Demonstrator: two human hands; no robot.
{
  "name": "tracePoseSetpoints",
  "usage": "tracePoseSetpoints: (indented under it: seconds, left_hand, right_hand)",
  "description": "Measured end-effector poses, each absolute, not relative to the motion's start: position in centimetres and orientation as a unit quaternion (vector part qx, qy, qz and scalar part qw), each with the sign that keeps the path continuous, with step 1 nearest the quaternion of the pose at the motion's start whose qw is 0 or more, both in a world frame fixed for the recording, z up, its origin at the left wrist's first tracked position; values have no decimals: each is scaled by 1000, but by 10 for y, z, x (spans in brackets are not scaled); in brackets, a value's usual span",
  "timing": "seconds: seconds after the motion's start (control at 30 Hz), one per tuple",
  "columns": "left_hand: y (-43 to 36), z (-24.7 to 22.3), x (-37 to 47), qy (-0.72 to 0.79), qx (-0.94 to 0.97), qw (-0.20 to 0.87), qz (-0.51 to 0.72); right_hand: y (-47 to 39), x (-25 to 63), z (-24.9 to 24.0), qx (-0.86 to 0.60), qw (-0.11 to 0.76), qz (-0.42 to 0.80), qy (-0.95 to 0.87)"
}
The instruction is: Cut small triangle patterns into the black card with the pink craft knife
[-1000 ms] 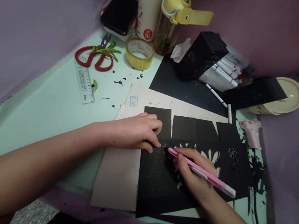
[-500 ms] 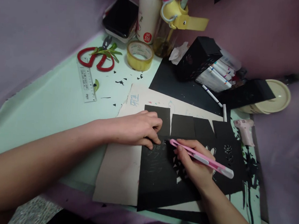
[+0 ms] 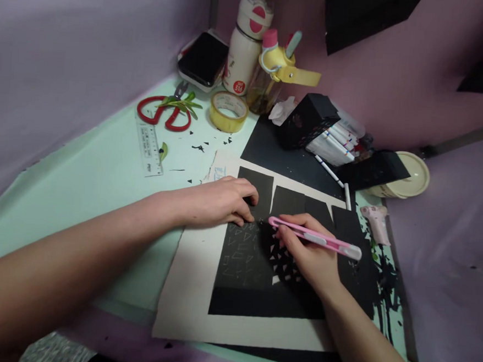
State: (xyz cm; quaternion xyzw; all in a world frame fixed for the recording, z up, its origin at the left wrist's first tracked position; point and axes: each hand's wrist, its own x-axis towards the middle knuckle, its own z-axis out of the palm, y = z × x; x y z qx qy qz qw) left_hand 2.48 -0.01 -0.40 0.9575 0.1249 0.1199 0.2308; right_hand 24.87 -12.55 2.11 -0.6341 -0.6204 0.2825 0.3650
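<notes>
A pink craft knife is held in my right hand, its front end low over a black card. My left hand presses on the card's upper left part, fingers bent and thumb and fingertips near the knife's front end. Pencilled triangles and lines mark the card's left side, and small triangular holes are cut through its middle. Flaps separated by slits form the card's top edge. Under it lies a pale board. The knife's blade tip is too small to make out.
At the back left are red-handled scissors, a clear ruler, tape, a phone and two bottles. A black box, white markers, a lidded tub and a pink glue gun stand or lie right.
The camera view has shifted, showing more of the back wall. The black card appears turned and shifted on the board, with both hands still at it and the knife still held.
</notes>
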Motion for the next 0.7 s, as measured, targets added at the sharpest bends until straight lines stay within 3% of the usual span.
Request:
tracePoseSetpoints:
  seconds: [0.2,0.7]
  left_hand:
    - [-1,-4,24,124,961,210,133]
    - [-1,-5,25,134,956,228,130]
  right_hand:
    - [-116,250,-8,-627,392,262,-620]
    - [-118,251,-11,-607,389,255,-644]
